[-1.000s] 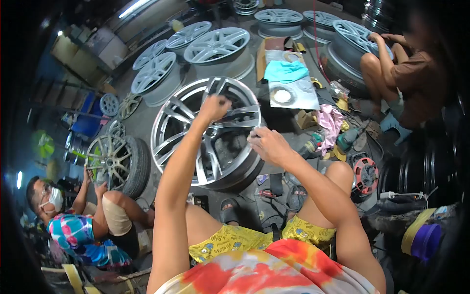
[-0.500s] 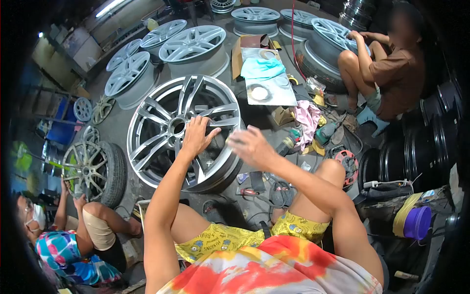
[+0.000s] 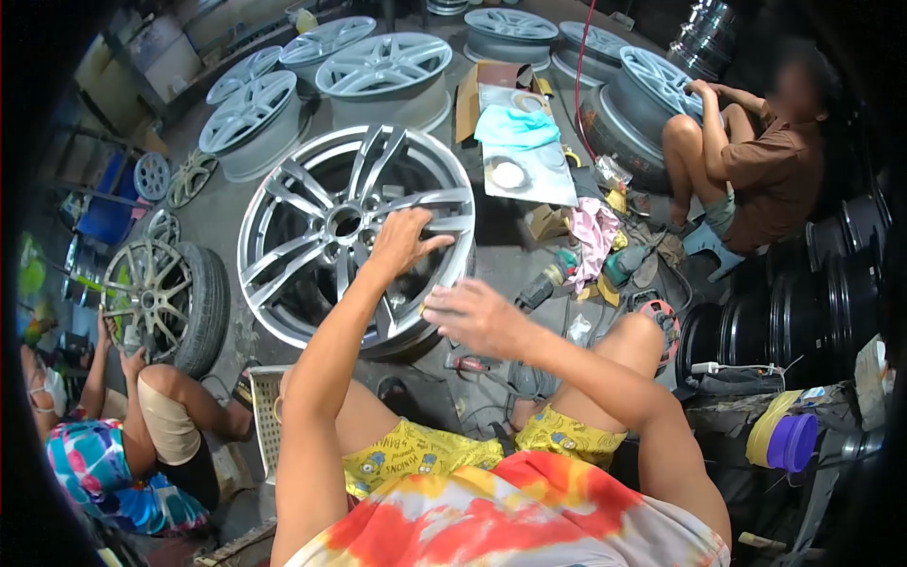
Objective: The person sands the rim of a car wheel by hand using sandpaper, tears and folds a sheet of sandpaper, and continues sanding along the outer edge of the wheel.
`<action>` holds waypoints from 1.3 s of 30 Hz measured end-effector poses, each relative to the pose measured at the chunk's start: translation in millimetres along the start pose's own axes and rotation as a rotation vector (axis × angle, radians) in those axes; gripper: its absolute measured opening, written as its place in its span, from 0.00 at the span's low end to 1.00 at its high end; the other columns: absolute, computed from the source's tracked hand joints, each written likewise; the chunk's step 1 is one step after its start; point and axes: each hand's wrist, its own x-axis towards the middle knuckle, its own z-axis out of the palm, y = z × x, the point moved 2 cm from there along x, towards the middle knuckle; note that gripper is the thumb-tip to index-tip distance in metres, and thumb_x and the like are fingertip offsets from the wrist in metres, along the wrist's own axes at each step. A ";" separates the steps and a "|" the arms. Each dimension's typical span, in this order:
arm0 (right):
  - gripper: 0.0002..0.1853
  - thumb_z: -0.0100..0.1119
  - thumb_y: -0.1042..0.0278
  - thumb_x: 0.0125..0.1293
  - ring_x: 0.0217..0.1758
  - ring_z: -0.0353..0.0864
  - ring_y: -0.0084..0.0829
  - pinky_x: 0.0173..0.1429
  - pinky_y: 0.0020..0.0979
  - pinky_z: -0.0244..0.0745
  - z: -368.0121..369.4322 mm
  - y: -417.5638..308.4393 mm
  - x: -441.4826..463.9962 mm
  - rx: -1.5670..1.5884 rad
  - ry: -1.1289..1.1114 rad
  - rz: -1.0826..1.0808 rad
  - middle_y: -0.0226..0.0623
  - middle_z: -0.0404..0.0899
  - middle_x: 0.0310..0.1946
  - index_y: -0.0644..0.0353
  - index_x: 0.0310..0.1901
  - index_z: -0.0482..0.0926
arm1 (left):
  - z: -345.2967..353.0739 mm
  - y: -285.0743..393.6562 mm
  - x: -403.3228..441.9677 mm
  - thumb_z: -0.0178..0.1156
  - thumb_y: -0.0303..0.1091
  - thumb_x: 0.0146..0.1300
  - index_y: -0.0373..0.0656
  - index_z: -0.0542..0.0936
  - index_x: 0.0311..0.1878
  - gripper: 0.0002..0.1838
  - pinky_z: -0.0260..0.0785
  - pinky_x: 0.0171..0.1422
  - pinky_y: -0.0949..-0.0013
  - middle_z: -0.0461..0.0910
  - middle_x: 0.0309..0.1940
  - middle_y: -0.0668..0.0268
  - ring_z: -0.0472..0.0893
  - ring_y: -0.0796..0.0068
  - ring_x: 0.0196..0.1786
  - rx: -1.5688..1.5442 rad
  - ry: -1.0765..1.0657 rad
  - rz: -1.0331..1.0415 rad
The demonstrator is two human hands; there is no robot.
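A silver alloy wheel (image 3: 271, 321) with dark gaps between its double spokes lies face up before me, tilted slightly. My left hand (image 3: 406, 241) rests over a spoke just right of the hub, its fingers curled down onto the wheel and the thumb sticking out. At the wheel's near right edge is my right hand (image 3: 477, 317), fingers bent and close together against the rim. A small yellowish edge shows at those fingertips; what it belongs to is too small to make out.
Several grey wheels (image 3: 383, 64) stand behind. A box with a blue cloth (image 3: 515, 128), power tools (image 3: 546, 283) and cords lie to the right. One person (image 3: 770, 175) sits at far right with a wheel, another (image 3: 123, 463) at left beside a tyred wheel (image 3: 203, 312). Black rims (image 3: 794, 312) line the right.
My right hand has come down and left to the wheel's near right edge, its fingers drawn closer together. My left hand stays near the hub, fingers more curled. The whole view has shifted slightly.
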 end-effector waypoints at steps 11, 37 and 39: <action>0.16 0.63 0.70 0.69 0.65 0.80 0.45 0.71 0.48 0.73 -14.1 23.6 1.8 -0.061 -0.059 0.113 0.43 0.82 0.56 0.59 0.58 0.84 | -2.1 -9.1 9.5 0.63 0.72 0.60 0.35 0.84 0.36 0.39 0.77 0.52 0.47 0.86 0.36 0.47 0.85 0.42 0.45 0.009 -0.086 0.015; 0.10 0.60 0.69 0.67 0.57 0.78 0.41 0.69 0.43 0.70 -1.6 24.2 37.1 -0.439 -0.257 0.178 0.42 0.82 0.49 0.65 0.44 0.85 | 1.6 -14.8 11.2 0.66 0.68 0.61 0.33 0.85 0.44 0.38 0.77 0.57 0.49 0.86 0.43 0.47 0.85 0.43 0.49 -0.001 -0.115 0.023; 0.10 0.60 0.69 0.68 0.58 0.78 0.41 0.69 0.43 0.70 -5.1 38.9 38.1 -0.524 -0.130 0.171 0.42 0.82 0.50 0.65 0.44 0.85 | 6.9 -14.7 7.5 0.66 0.67 0.62 0.34 0.86 0.42 0.36 0.77 0.55 0.49 0.86 0.42 0.47 0.85 0.44 0.48 -0.004 -0.034 0.059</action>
